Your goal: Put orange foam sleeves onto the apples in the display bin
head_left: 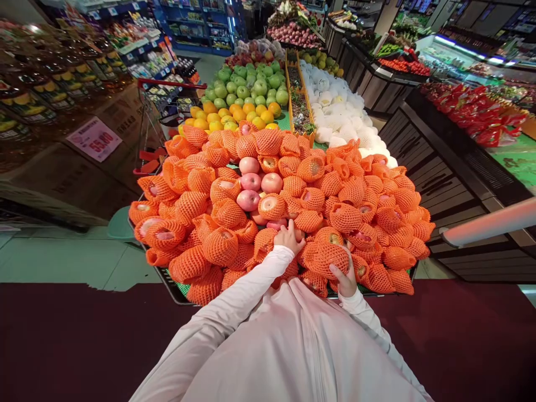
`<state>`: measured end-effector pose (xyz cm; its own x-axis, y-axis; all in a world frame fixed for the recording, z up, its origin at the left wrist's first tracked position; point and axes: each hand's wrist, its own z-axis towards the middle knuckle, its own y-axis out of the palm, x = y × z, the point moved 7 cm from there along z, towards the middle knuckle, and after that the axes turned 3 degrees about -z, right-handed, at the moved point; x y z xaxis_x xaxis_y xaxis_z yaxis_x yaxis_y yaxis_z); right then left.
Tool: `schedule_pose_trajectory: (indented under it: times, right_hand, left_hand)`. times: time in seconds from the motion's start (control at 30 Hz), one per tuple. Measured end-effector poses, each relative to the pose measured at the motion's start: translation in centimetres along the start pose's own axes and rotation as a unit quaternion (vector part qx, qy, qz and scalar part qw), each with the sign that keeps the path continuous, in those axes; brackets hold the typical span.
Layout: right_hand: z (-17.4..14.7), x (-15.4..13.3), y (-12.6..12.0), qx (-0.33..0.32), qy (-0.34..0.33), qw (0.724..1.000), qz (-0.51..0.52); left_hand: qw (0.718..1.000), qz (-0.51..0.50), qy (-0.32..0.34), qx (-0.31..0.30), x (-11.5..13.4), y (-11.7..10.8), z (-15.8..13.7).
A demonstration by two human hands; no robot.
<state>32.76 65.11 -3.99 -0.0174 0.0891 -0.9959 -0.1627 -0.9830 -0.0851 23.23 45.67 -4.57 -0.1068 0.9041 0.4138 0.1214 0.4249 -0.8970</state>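
Note:
In the head view a heap of apples in orange foam net sleeves (195, 206) fills the front of the display. Several bare pink apples (250, 182) lie in the middle of it. My left hand (288, 239) reaches into the heap just below them, fingers curled over a reddish apple (298, 235) that is partly hidden. To its right, my right hand (345, 278) grips a net-sleeved apple (329, 260) from the side, thumb toward me. More sleeved apples press close around both hands.
Behind the heap are oranges (232, 116), green apples (251, 84) and white-netted fruit (341, 117), with a yellow divider (312, 114) between. A shopping cart (146, 151) stands at the left. Oil bottles (46, 84) on boxes are further left. A pale pole (489, 223) juts in at right.

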Motion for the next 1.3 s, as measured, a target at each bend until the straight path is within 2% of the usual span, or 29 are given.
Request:
schedule_pose_trajectory:
  times: [0.23, 0.33, 0.43, 0.5, 0.57, 0.63, 0.7, 0.77, 0.87, 0.97, 1.13, 1.2, 1.3]
  right_hand:
    - [0.4, -3.1, -0.2, 0.007, -0.036, 0.999, -0.034]
    - [0.6, -4.0, -0.7, 0.029, -0.055, 0.995, -0.074]
    - [1.1, -4.6, -0.6, 0.049, -0.071, 0.99, -0.112]
    - [1.4, -4.8, 0.1, 0.055, -0.08, 0.987, -0.127]
    - [1.9, -5.1, 1.3, 0.047, -0.09, 0.984, -0.145]
    - [2.5, -5.6, 3.1, 0.024, -0.11, 0.978, -0.176]
    - [3.2, -6.1, 5.5, -0.01, -0.148, 0.962, -0.229]
    - [3.9, -6.2, 8.4, -0.059, -0.182, 0.93, -0.313]
    - [4.5, -4.3, 12.6, -0.144, -0.177, 0.856, -0.465]
    - [4.8, -2.2, 14.6, -0.156, -0.151, 0.795, -0.566]
    - [5.3, -0.8, 15.2, -0.135, -0.169, 0.757, -0.617]
    - [5.9, -0.4, 15.3, -0.152, -0.164, 0.74, -0.634]
    - [6.8, 0.1, 15.7, -0.195, -0.151, 0.72, -0.649]
  left_hand:
    - [0.989, -0.127, 0.033, 0.065, -0.3, -2.7, -0.7]
    - [0.961, -0.256, 0.045, 0.089, -2.2, -4.9, -1.8]
    - [0.893, -0.437, 0.013, 0.106, -5.8, -7.2, -2.8]
    - [0.825, -0.549, -0.02, 0.129, -8.4, -8.6, -3.5]
    - [0.747, -0.646, -0.086, 0.134, -10.9, -9.1, -4.1]
    - [0.683, -0.704, -0.141, 0.136, -12.7, -9.3, -4.7]
    - [0.65, -0.728, -0.156, 0.149, -13.6, -9.6, -5.2]
    - [0.636, -0.739, -0.148, 0.166, -14.0, -10.0, -5.6]
    - [0.609, -0.758, -0.136, 0.187, -14.1, -10.2, -6.2]
    - [0.605, -0.761, -0.125, 0.197, -13.7, -10.3, -6.7]
    - [0.625, -0.747, -0.129, 0.189, -13.2, -10.2, -7.6]
    - [0.632, -0.745, -0.128, 0.173, -13.0, -10.0, -7.8]
    - [0.625, -0.756, -0.125, 0.147, -12.5, -9.3, -8.0]
